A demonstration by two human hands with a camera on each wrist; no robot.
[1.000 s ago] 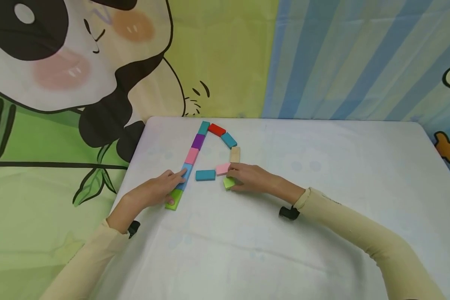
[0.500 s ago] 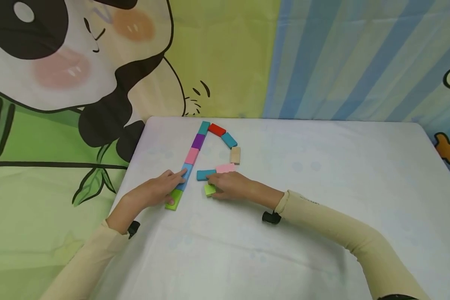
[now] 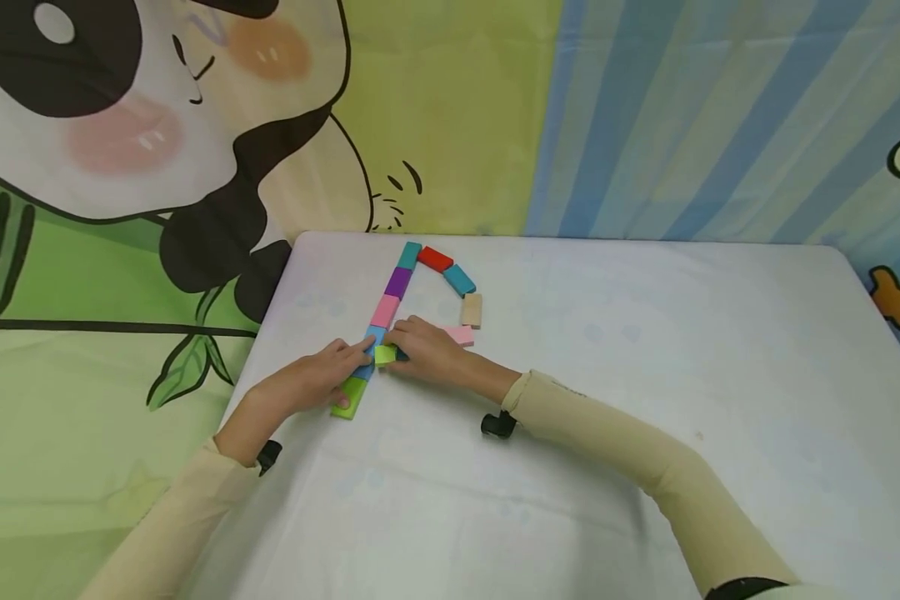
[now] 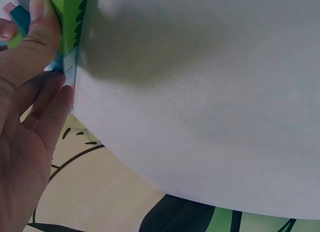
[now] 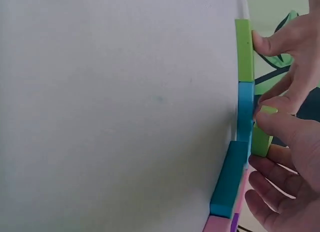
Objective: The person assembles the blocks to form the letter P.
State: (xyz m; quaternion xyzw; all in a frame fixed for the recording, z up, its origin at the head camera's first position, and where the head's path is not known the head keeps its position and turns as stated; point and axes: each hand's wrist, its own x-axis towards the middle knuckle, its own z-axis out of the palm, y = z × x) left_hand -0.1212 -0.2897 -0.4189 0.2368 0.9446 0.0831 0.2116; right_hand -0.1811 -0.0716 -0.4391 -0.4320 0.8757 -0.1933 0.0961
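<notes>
My right hand [image 3: 437, 354] pinches a light green block [image 3: 385, 356] between thumb and fingers, close beside the light blue block [image 3: 376, 334] of a slanted row. In the right wrist view the held block stands upright near a teal block [image 5: 230, 178], which the right hand mostly hides in the head view. My left hand [image 3: 307, 379] lies along the row's left side, a fingertip on the light blue block and the thumb on the green end block [image 3: 352, 398]. Farther up the row come a pink block [image 3: 385, 312], a purple block [image 3: 398, 282] and a teal-green block [image 3: 409, 256].
A curve of blocks bends right from the row's top: red [image 3: 436, 259], blue [image 3: 460, 279], natural wood [image 3: 472, 310] and pink [image 3: 461, 335]. All lie on a white-covered table [image 3: 645, 400]. Behind it hangs a cartoon panda cloth [image 3: 450, 108].
My right hand has moved left with the light green block, from beside the pink block past the teal one to the slanted row. My left hand has stayed in place.
</notes>
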